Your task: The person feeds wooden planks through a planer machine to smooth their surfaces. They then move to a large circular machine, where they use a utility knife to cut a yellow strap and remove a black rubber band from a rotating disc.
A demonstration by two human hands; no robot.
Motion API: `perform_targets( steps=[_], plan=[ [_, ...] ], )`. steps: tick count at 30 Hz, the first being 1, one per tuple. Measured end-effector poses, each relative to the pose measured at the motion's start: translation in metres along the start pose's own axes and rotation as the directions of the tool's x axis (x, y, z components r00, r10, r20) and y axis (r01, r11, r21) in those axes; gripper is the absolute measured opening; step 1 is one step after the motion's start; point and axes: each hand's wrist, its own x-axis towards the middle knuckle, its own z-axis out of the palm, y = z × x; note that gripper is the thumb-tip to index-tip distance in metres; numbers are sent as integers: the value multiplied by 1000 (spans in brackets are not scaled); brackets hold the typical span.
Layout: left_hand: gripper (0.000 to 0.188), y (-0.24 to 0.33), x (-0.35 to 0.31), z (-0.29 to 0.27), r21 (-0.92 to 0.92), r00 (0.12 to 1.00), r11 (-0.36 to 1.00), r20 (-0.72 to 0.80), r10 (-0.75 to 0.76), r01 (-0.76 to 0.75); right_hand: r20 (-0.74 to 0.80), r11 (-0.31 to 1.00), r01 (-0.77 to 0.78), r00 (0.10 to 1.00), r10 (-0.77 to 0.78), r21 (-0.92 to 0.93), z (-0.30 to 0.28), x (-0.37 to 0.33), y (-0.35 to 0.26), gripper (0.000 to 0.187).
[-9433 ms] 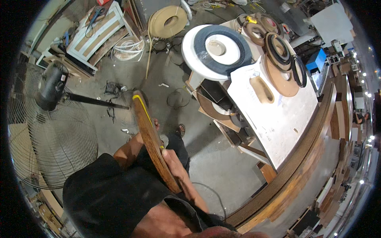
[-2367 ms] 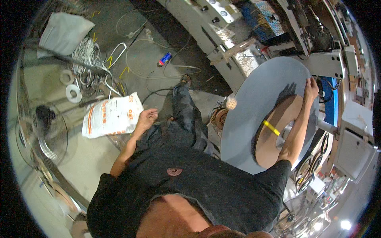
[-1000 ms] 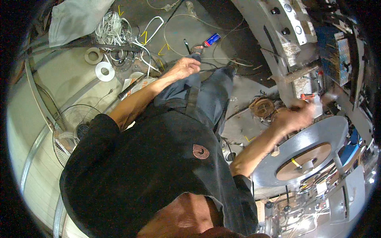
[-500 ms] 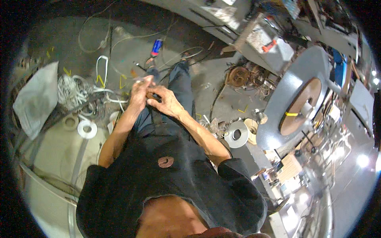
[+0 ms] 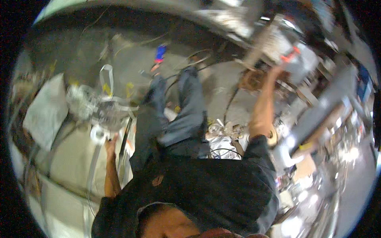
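My left hand [image 5: 111,143] is low on my left side, at the edge of a white ring-shaped roll [image 5: 98,135]. Blur hides whether its fingers touch the roll. Far to the right, my right arm stretches forward. My right hand [image 5: 279,69] is at an orange-red object [image 5: 291,54], perhaps a tool handle, on a pale surface [image 5: 303,63]. Motion smears those fingers, so I cannot tell whether they grip it. No object shows clearly in either hand.
A blue-and-red object [image 5: 160,53] lies on the floor near my feet. Left are tangled white strips [image 5: 81,99] and a pale sack [image 5: 47,113]. A large grey disc [image 5: 327,97], seen nearly edge-on, stands right. Dark cable [image 5: 231,103] crosses the floor.
My hands, together over my lap before, have parted: the left went down to the left, the right forward to the right. My body has turned and the view is blurrier.
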Motion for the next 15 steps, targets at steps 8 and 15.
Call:
perform_targets(
  steps=[8,15],
  plan=[
    [43,-117,-27,50,-25,883,973,414,219,-230,39,930,367,930,-366,-16,-24,242,105,25],
    [33,-40,-87,68,-220,937,968,294,188,-125,263,858,-347,929,259,380,-5,5,98,56]
  ],
)
